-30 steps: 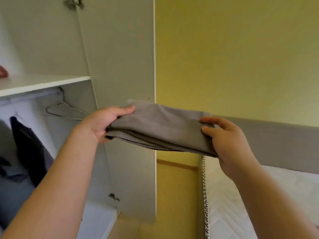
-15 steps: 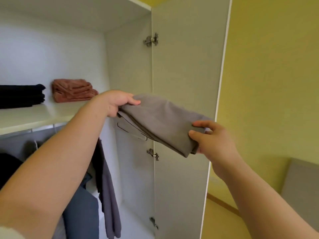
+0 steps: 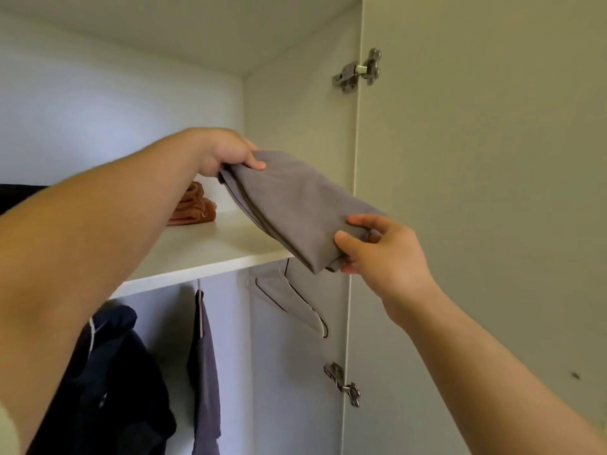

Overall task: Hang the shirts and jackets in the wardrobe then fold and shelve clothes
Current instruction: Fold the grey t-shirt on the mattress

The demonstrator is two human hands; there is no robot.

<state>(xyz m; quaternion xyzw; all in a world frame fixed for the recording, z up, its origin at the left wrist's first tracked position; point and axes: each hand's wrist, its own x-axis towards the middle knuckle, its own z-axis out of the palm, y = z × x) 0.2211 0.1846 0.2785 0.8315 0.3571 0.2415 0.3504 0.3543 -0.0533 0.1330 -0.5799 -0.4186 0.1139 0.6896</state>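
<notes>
A white shelf is carrying a folded rust-orange stack, then dark cloth, both left of the grip on the grey garment.

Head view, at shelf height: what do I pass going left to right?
In order: dark folded stack → rust folded cloth → left hand, gripping one end of the grey folded garment → right hand, pinching its other end → open wardrobe door.
</notes>
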